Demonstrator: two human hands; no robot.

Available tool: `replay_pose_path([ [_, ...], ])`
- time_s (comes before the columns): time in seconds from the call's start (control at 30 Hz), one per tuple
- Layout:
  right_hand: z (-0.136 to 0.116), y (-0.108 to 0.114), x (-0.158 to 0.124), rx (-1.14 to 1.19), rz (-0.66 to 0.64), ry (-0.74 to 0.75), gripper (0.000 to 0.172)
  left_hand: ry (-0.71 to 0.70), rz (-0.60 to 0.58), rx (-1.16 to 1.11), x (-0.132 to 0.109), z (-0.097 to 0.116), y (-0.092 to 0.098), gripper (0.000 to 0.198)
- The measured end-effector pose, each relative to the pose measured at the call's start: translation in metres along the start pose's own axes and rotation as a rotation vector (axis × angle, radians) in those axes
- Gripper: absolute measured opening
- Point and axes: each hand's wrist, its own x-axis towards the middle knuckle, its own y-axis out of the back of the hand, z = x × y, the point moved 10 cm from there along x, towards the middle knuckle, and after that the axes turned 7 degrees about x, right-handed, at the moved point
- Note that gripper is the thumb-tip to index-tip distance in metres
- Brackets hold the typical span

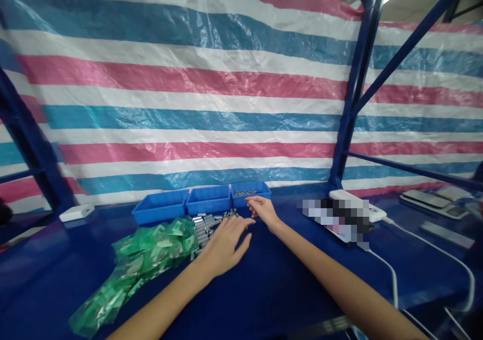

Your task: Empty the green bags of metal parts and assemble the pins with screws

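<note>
My left hand (228,242) lies palm down over a heap of metal cylinders (204,224), its thumb held apart and its fingers reaching forward. Part of the heap is hidden under it, and small metal pieces (231,213) show just beyond its fingertips. In front of the right-hand blue bin (264,189), my right hand (263,211) has its fingers curled together in a pinch. Whatever is between those fingertips is too small to make out. Small shiny metal parts (245,192) lie inside that bin. Left of the cylinders spreads a pile of green plastic bags (151,252).
Two more blue bins, a middle one (209,201) and a left one (160,206), complete the row. A white box (76,213) sits far left. On the right are a phone (335,224), a white power bank (358,204) and a white cable (426,239). Striped sheeting (204,83) hangs behind.
</note>
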Motion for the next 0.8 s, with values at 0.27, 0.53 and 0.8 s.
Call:
replay_pose_path([
  [0.27,-0.02,-0.002,0.017,-0.162,-0.189,0.221,0.048,-0.153,-0.219,-0.061,-0.01,0.039,-0.022,0.022],
  [0.53,-0.008,0.003,0.009,-0.742,-0.213,0.444,0.038,-0.14,-0.199,-0.065,-0.009,0.029,-0.022,0.018],
  [0.8,-0.005,-0.004,0.006,-0.665,-0.256,0.514,0.037,-0.124,-0.204,-0.042,-0.01,0.024,-0.024,0.016],
])
